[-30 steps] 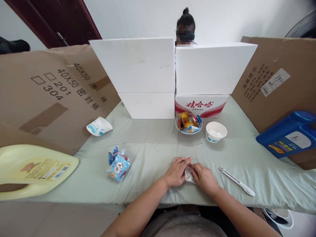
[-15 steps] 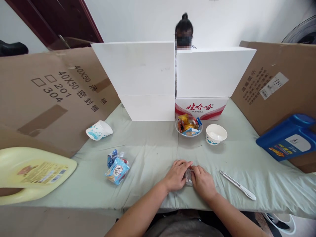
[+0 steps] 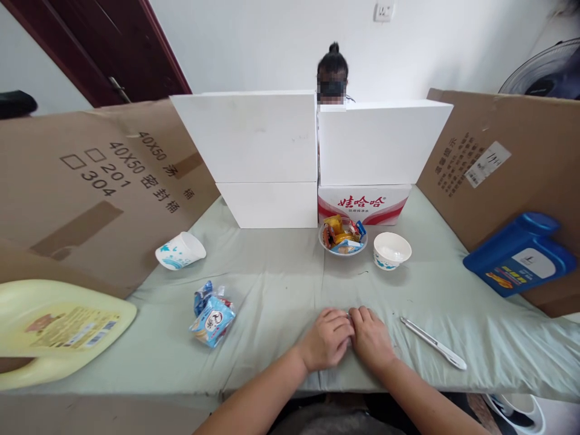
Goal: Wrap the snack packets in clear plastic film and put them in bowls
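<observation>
My left hand [image 3: 327, 339] and my right hand [image 3: 370, 338] meet near the table's front edge, fingers curled inward and closed. Between them is a clear plastic wrapper [image 3: 349, 342], mostly covered by the fingers; what it contains is hidden. Right of my right hand lies a slim white-and-grey utility knife [image 3: 432, 342]. Beyond the hands stand a clear bowl [image 3: 343, 253] of wrapped snacks [image 3: 345, 234] and a white paper bowl [image 3: 392, 251] with a blue pattern. Off to the left is a small pile of snack packets [image 3: 212, 320], a light blue one on top.
A paper cup [image 3: 180, 251] lies tipped over at the left. A yellow jug [image 3: 67, 326] and a blue bottle [image 3: 521, 254] flank the table. Cardboard panels [image 3: 90, 235] and white boxes [image 3: 267, 139] wall the sides and back. A person [image 3: 333, 66] is behind the boxes.
My hands have drawn closer together over the wrapper, so less of it shows. The left fingers have curled in more. The camera view has tilted slightly upward.
</observation>
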A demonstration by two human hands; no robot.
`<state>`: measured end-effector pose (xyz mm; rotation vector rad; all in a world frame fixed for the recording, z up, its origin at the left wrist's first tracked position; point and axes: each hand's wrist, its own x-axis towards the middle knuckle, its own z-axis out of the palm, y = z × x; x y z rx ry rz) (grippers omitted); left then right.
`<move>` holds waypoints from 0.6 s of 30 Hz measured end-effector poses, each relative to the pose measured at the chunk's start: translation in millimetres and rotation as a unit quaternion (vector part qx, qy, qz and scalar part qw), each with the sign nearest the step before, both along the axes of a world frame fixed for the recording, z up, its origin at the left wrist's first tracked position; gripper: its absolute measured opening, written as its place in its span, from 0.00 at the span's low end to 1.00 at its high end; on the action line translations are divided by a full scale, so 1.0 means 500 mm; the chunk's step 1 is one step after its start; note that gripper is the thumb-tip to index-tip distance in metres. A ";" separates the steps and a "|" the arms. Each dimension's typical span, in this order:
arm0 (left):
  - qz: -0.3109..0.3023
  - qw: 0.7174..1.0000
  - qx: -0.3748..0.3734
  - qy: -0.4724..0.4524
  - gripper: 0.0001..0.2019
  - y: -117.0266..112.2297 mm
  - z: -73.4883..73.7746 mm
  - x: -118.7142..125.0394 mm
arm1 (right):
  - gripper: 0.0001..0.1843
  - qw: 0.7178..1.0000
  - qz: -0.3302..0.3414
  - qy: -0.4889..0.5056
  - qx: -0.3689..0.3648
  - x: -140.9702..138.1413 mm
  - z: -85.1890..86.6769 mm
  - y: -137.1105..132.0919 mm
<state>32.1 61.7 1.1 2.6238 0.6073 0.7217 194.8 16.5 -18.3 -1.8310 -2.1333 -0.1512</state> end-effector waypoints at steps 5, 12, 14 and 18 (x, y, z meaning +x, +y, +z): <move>0.042 0.997 -0.004 0.071 0.03 -0.024 -0.011 0.006 | 0.06 0.999 -0.033 0.003 0.028 0.059 0.011 0.022; 0.037 0.998 -0.036 0.027 0.02 -0.021 -0.009 0.000 | 0.10 0.987 0.137 0.086 0.025 0.072 0.053 -0.016; 0.031 0.998 -0.038 0.031 0.03 -0.026 -0.004 -0.009 | 0.11 0.970 0.206 0.130 -0.021 0.053 0.053 -0.036; 0.031 0.998 -0.018 0.054 0.11 -0.051 -0.001 -0.043 | 0.12 0.966 0.200 0.151 -0.069 0.043 0.041 -0.053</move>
